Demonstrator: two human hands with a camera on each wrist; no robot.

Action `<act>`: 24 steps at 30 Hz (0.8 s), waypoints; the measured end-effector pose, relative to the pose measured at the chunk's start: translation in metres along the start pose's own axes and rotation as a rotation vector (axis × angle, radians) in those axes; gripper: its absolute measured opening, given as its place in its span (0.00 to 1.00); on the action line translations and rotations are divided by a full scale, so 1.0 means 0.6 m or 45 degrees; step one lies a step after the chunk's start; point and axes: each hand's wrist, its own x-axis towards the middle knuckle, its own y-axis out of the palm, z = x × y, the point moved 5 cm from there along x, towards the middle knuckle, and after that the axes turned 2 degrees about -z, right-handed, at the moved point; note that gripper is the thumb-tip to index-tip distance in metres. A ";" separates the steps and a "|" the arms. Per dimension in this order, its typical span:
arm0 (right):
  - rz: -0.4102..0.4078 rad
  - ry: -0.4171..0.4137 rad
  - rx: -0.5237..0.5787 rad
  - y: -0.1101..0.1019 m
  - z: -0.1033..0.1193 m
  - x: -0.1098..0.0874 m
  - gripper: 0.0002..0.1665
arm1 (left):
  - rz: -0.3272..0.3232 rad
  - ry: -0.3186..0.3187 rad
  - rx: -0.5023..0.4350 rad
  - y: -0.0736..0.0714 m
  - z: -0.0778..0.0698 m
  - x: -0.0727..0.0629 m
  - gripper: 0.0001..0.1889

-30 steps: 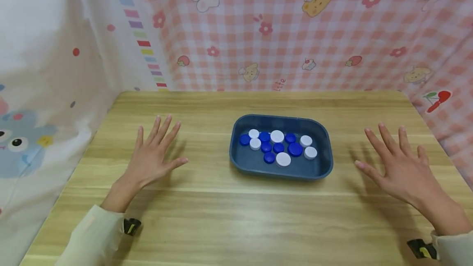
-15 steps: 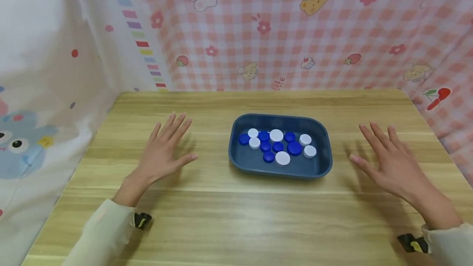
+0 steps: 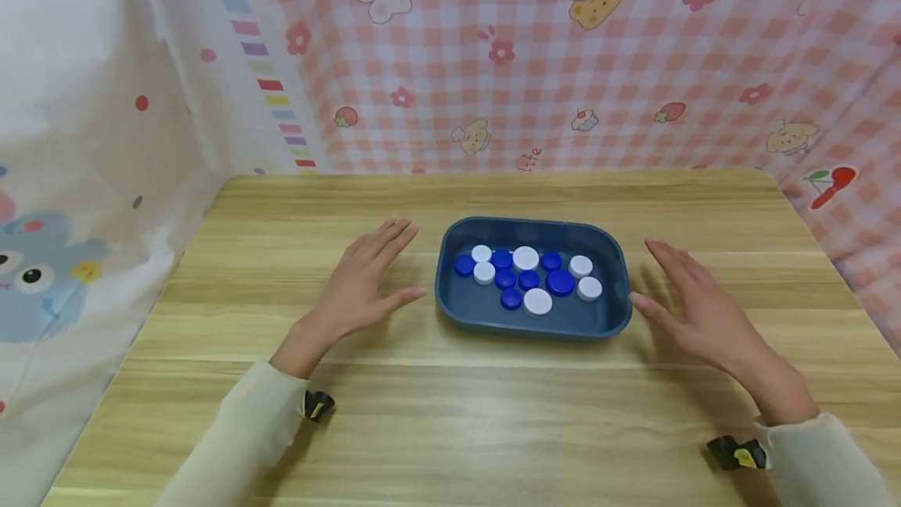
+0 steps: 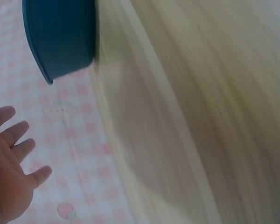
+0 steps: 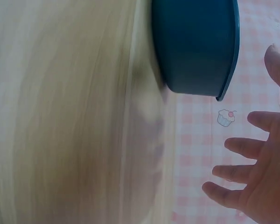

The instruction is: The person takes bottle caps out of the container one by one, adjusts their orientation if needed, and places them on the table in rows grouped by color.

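A dark blue, rounded rectangular tray (image 3: 521, 325) stands on the wooden table, holding several blue and white round caps. Among them are a larger blue cap (image 3: 560, 282) and a white cap (image 3: 538, 301). Just left of the tray is my left hand (image 3: 359, 284), fingers extended and thumb apart, holding nothing. On the other side my right hand (image 3: 704, 315) has its thumb tip right by the tray's right rim, its fingers also extended. Both wrist views show the tray's outer wall (image 4: 63, 37) with the spread fingers short of it.
The wooden table (image 3: 422, 429) reaches back to a pink checked cloth (image 3: 450, 45) hanging behind it. A white patterned cloth (image 3: 77, 100) hangs at the left. Small black devices (image 3: 318, 406) sit at both cuffs.
Both hands have moved inward toward the tray, the left to the right and the right to the left. Their fingers are less spread. The tray and caps stay in place.
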 end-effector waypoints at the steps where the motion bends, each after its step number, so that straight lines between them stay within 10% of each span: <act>1: -0.001 -0.006 0.026 0.004 0.001 0.001 0.47 | -0.006 -0.007 0.003 0.003 -0.002 0.003 0.44; 16: 0.115 -0.036 0.269 0.063 0.006 0.005 0.43 | -0.140 0.056 0.025 0.037 -0.051 0.037 0.38; 24: 0.037 -0.171 0.329 0.066 0.007 0.007 0.33 | -0.044 0.090 0.046 0.050 -0.083 0.056 0.29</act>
